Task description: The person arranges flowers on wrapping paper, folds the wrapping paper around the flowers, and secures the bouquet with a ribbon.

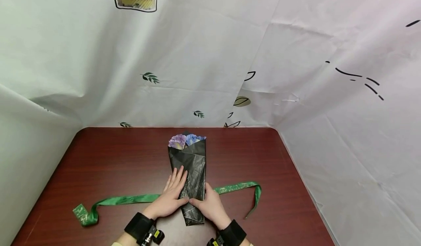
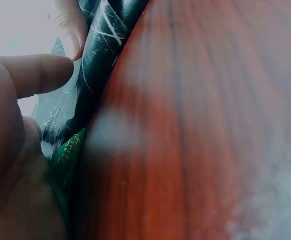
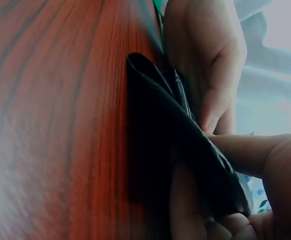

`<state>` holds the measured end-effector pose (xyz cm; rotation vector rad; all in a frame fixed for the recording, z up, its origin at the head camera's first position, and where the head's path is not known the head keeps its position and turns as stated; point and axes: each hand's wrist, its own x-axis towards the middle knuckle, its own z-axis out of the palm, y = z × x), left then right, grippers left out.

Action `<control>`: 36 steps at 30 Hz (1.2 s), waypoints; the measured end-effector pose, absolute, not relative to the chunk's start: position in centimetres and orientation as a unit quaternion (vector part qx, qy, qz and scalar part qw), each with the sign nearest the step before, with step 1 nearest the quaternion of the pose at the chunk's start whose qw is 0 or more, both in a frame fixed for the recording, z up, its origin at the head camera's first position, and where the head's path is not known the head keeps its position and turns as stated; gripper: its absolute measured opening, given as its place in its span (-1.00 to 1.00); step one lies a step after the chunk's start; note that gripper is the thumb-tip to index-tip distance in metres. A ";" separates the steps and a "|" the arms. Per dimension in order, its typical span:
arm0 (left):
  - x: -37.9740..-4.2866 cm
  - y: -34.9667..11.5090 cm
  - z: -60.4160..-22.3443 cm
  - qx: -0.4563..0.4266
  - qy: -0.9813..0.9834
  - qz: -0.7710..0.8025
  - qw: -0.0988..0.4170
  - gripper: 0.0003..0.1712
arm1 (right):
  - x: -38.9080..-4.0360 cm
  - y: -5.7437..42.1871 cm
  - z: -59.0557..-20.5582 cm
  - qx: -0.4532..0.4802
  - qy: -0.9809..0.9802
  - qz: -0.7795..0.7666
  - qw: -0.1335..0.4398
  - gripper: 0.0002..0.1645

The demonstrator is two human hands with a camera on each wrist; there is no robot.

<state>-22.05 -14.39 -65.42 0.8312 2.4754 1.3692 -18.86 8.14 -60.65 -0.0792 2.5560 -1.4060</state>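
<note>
A bouquet wrapped in black paper [image 1: 195, 165] lies on the table, its purple flower [image 1: 177, 142] and blue flower [image 1: 193, 139] showing at the far end. My left hand [image 1: 168, 199] rests on the wrapper's left side with fingers straight. At the right edge my right hand [image 1: 212, 206] grips the wrapper, thumb on top. In the right wrist view, its fingers [image 3: 187, 200] go beneath the folded black paper [image 3: 185, 135]. Both thumbs meet over the wrapper's lower half. Beneath the bouquet runs a green ribbon [image 1: 125, 200]; its middle is hidden.
The dark red wooden table [image 1: 131, 165] has rounded far corners. White printed cloth [image 1: 197, 56] hangs behind it and at the sides. The ribbon's ends stretch out left and right, the left one folded over. A black band [image 1: 139, 227] with a camera sits on each wrist.
</note>
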 end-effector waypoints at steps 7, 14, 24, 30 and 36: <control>-22.0 -14.5 -65.0 0.265 0.855 0.432 0.110 0.11 | -18.4 9.0 -59.9 -0.056 0.878 -0.454 0.141 0.01; -21.7 -14.8 -64.4 0.259 0.879 0.386 0.108 0.05 | -18.3 10.2 -59.0 -0.038 0.875 -0.462 0.143 -0.57; -21.3 -15.2 -63.7 0.264 0.874 0.392 0.110 0.03 | -18.3 13.0 -59.4 -0.081 0.939 -0.324 0.083 -0.89; -21.1 -14.9 -62.0 0.253 0.882 0.379 0.122 -0.01 | -18.4 13.9 -59.4 -0.068 0.942 -0.318 0.079 -0.85; -21.1 -14.7 -61.4 0.239 0.900 0.341 0.128 -0.01 | -18.5 14.4 -59.2 -0.061 0.942 -0.320 0.079 -0.84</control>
